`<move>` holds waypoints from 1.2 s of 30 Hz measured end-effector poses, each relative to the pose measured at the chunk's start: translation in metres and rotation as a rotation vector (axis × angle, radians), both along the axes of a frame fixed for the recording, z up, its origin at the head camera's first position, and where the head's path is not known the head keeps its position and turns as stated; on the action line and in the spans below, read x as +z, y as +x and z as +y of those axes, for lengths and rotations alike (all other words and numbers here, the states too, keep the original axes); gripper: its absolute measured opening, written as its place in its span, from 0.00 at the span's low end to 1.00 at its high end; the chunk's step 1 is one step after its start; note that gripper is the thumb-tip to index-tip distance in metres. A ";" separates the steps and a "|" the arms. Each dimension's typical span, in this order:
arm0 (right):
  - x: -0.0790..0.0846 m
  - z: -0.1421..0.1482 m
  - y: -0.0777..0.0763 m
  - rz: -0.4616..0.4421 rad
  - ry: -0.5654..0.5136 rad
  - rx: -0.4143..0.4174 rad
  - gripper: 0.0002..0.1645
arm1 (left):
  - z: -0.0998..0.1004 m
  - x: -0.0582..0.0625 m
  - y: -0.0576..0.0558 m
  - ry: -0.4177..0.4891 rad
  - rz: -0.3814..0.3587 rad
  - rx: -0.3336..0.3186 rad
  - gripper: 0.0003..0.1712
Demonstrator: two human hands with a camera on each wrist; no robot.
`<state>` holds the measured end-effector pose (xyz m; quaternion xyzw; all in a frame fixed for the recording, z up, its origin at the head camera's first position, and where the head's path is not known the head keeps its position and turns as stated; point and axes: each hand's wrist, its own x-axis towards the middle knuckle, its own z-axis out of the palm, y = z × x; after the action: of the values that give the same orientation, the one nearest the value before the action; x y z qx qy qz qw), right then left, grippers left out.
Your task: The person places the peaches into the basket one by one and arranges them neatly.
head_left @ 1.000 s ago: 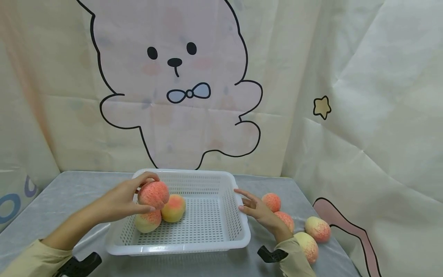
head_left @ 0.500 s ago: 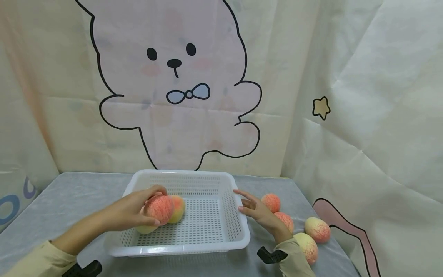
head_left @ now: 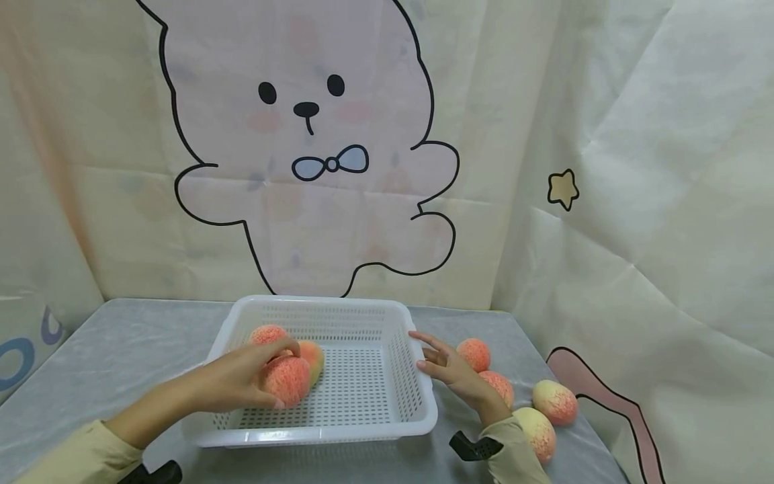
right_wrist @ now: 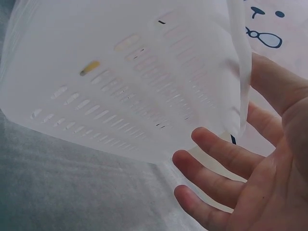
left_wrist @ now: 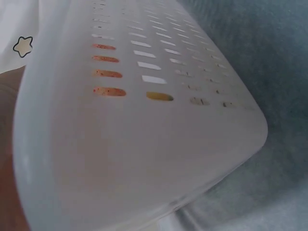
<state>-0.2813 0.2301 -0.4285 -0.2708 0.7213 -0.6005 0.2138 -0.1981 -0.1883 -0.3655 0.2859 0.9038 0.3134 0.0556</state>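
A white plastic basket with slotted walls stands on the table. Inside it, at the left, my left hand grips a reddish peach low over the basket floor. Just behind that hand lies another reddish peach, and a yellow peach with a red blush sits to the right, partly covered. My right hand holds the basket's right rim; in the right wrist view its three lower fingers are bent outside the wall. Through the slots in the left wrist view, bits of peach show.
Several peaches lie on the grey tablecloth right of the basket: a reddish peach at the back, others beside my right forearm and a mottled peach farthest right. A curtain with a cartoon bear hangs behind the table.
My left hand has lowered the reddish peach into the basket and moved it right and nearer. Another peach now shows behind the hand. My right hand has stayed at the rim.
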 end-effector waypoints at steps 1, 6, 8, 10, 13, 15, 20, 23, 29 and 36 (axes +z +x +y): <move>0.000 0.000 0.000 -0.001 0.000 -0.002 0.40 | 0.001 0.000 0.000 -0.008 -0.003 0.001 0.39; -0.001 0.000 0.000 0.001 0.009 -0.013 0.39 | 0.003 -0.004 0.000 -0.049 -0.010 0.019 0.40; 0.000 0.000 0.001 0.004 0.014 -0.017 0.39 | 0.004 -0.005 0.001 -0.053 0.000 0.010 0.39; 0.000 -0.001 0.001 0.004 0.018 -0.020 0.39 | 0.004 -0.007 0.001 -0.050 0.002 -0.007 0.37; 0.001 -0.001 0.001 0.002 0.019 -0.024 0.39 | 0.005 -0.008 0.001 -0.031 0.014 -0.050 0.35; 0.001 -0.001 0.002 0.000 0.019 -0.025 0.39 | 0.005 -0.009 0.001 -0.020 0.001 -0.064 0.36; 0.000 -0.001 0.001 0.000 0.017 -0.022 0.39 | 0.004 -0.013 0.002 -0.030 0.003 -0.090 0.35; 0.000 -0.001 0.001 -0.001 0.014 -0.025 0.39 | 0.004 -0.015 0.002 -0.059 0.032 -0.094 0.34; -0.002 -0.001 0.000 -0.003 0.018 -0.029 0.39 | 0.007 -0.017 0.003 -0.170 0.091 -0.031 0.38; -0.003 -0.001 -0.001 0.009 0.022 -0.021 0.39 | 0.008 -0.020 0.001 -0.204 0.128 -0.048 0.34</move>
<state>-0.2823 0.2289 -0.4314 -0.2635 0.7315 -0.5937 0.2073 -0.1967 -0.1801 -0.3852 0.3197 0.9257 0.1995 0.0340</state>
